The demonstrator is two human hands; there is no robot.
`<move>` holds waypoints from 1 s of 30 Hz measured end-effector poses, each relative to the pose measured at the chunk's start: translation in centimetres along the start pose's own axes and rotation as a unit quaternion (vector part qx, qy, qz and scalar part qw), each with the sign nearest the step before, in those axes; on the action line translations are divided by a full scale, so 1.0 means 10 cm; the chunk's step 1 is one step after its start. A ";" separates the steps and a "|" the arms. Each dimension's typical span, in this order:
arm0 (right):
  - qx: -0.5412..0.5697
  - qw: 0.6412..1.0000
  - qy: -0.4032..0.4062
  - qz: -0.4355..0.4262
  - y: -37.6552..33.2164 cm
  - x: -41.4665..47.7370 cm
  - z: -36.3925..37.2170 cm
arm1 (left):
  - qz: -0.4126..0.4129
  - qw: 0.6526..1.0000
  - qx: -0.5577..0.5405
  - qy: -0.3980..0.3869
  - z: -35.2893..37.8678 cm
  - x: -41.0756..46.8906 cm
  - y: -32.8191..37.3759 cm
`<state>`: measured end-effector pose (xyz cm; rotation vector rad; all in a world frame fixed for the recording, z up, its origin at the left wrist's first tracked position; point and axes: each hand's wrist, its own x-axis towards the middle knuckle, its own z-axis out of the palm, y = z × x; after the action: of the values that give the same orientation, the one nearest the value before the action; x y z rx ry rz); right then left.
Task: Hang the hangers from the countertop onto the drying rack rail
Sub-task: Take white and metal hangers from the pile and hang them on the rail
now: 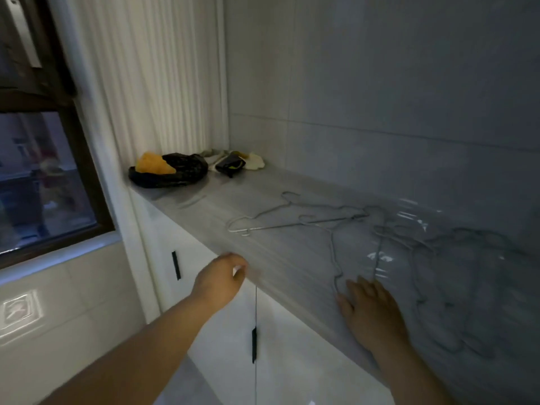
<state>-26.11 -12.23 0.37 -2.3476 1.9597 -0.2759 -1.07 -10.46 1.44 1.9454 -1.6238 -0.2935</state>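
Several thin grey wire hangers lie flat on the grey marbled countertop (263, 197). One hanger (295, 222) is spread across the middle, another hanger (333, 258) runs towards the front edge, and a tangle of hangers (432, 247) lies to the right. My right hand (371, 311) rests palm down on the counter, fingers apart, its fingertips touching the near hanger's lower end. My left hand (222, 276) hovers at the counter's front edge, fingers loosely curled, holding nothing. No drying rack rail is in view.
A black plastic bag (175, 172) with something orange and a pile of cloths (233, 162) sit at the counter's far end by a white curtain (152, 83). White cabinet doors with black handles (254, 344) stand below. A dark window (43, 176) is at left.
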 end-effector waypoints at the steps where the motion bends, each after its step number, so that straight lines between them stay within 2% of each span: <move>1: 0.000 1.000 -0.001 -0.001 0.00 0.02 0.01 | -0.006 1.000 0.005 -0.011 0.06 0.17 0.01; 3: 0.003 1.000 0.007 0.001 0.01 0.03 0.02 | -0.025 1.000 0.011 -0.013 0.16 0.47 0.01; 6: -0.023 0.999 0.027 0.001 0.02 0.05 0.05 | -0.051 0.996 0.077 -0.010 0.24 0.85 0.03; 12: -0.028 0.996 0.076 0.037 0.00 0.09 0.15 | -0.082 0.982 0.153 -0.079 0.30 1.32 0.06; 20: -0.029 0.993 0.095 0.060 0.04 0.12 0.29 | -0.078 0.957 0.278 -0.017 0.22 1.33 0.11; 24: -0.028 0.992 0.111 0.052 0.04 0.12 0.30 | -0.082 0.951 0.297 -0.016 0.15 1.24 0.01; 30: -0.041 0.988 0.144 0.036 0.04 0.13 0.31 | -0.102 0.958 0.262 -0.058 0.00 1.12 -0.10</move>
<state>-25.74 -13.77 -2.62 -2.3928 2.2153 -0.5693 2.35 -21.07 3.04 2.5434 -1.6990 -0.0542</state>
